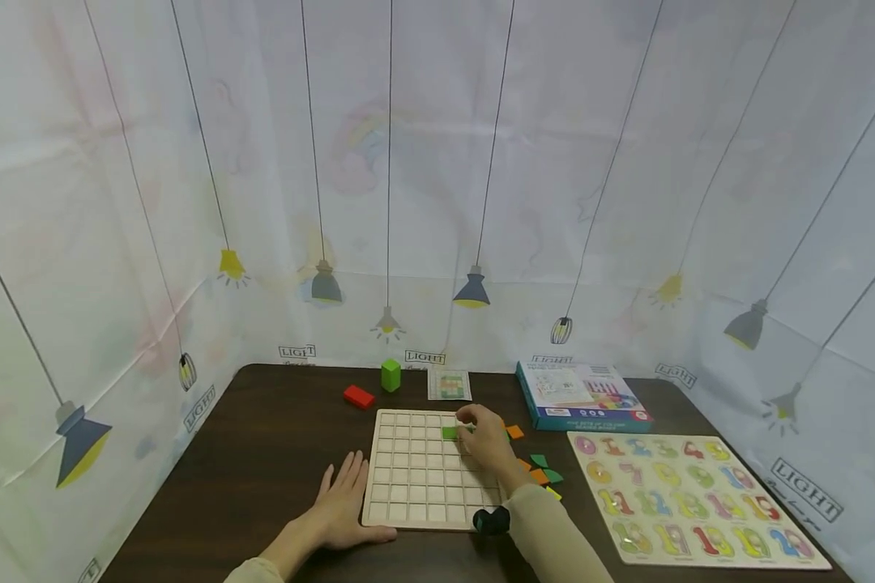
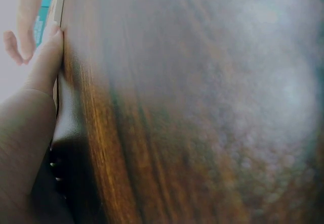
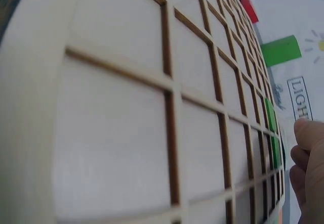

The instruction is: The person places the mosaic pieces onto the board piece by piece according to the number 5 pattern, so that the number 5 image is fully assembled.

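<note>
A pale wooden grid board lies on the dark table. My left hand rests with fingers spread along the board's left side, thumb at its near corner; the left wrist view shows the thumb against the edge. Over the board's far right part is my right hand, fingers bent, fingertips close beside a green tile lying in the grid. In the right wrist view green fills cells near the bent fingers. I cannot tell whether those fingers pinch a piece.
Orange tiles, green tiles and a yellow piece lie right of the board, partly behind the right arm. Beyond the board are a red block, a green block and a pattern card. A box and number puzzle stand rightward.
</note>
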Demonstrator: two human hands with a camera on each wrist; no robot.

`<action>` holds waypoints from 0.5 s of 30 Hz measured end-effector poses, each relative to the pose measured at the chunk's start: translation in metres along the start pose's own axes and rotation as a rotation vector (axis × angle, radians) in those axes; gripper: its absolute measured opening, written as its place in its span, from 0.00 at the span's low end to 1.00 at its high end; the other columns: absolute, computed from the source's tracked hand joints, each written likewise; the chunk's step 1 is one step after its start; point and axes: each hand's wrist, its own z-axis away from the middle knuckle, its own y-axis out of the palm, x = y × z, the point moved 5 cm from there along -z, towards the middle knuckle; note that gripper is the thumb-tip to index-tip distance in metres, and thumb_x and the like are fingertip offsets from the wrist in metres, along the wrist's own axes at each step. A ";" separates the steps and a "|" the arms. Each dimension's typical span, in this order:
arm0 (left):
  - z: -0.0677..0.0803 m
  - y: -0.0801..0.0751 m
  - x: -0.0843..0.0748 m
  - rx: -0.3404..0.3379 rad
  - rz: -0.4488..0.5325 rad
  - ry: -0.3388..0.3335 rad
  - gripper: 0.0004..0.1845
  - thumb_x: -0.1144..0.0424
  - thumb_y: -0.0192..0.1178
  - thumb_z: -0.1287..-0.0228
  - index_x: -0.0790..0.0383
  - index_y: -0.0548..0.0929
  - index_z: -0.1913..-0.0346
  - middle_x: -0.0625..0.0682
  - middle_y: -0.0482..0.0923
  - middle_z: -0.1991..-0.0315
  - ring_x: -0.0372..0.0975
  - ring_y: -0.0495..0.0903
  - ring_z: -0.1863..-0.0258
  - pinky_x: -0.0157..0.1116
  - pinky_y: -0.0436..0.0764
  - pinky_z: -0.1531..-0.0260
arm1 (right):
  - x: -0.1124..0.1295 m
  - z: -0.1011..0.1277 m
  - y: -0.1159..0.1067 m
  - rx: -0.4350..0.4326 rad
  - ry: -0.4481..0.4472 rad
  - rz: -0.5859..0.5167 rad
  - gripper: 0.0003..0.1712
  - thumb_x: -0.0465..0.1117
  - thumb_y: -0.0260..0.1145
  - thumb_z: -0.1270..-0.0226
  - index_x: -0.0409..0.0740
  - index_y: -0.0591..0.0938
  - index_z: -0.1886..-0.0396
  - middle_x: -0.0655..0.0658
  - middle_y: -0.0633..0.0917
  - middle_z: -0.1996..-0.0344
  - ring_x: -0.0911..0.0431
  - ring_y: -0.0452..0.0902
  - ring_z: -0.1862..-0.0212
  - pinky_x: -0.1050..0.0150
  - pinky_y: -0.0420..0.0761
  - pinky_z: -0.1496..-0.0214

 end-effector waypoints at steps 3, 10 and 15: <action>-0.001 0.003 0.001 0.004 0.000 0.002 0.67 0.20 0.50 0.55 0.72 0.47 0.27 0.67 0.39 0.27 0.56 0.36 0.28 0.61 0.39 0.37 | -0.009 0.005 -0.011 -0.029 0.067 -0.018 0.10 0.32 0.68 0.41 0.39 0.82 0.58 0.46 0.82 0.63 0.52 0.78 0.59 0.56 0.79 0.57; -0.003 0.007 0.006 0.003 -0.004 -0.004 0.67 0.20 0.50 0.56 0.71 0.47 0.27 0.66 0.38 0.27 0.54 0.35 0.28 0.60 0.37 0.37 | -0.019 0.012 -0.030 -0.097 0.081 0.020 0.09 0.30 0.68 0.42 0.40 0.82 0.61 0.45 0.83 0.65 0.51 0.79 0.61 0.54 0.79 0.58; -0.002 0.005 0.004 0.004 0.012 0.007 0.66 0.22 0.52 0.54 0.72 0.47 0.27 0.68 0.38 0.27 0.56 0.35 0.28 0.61 0.37 0.37 | -0.023 0.014 -0.034 -0.108 0.086 0.028 0.08 0.29 0.68 0.42 0.39 0.83 0.62 0.46 0.83 0.66 0.52 0.79 0.61 0.55 0.78 0.58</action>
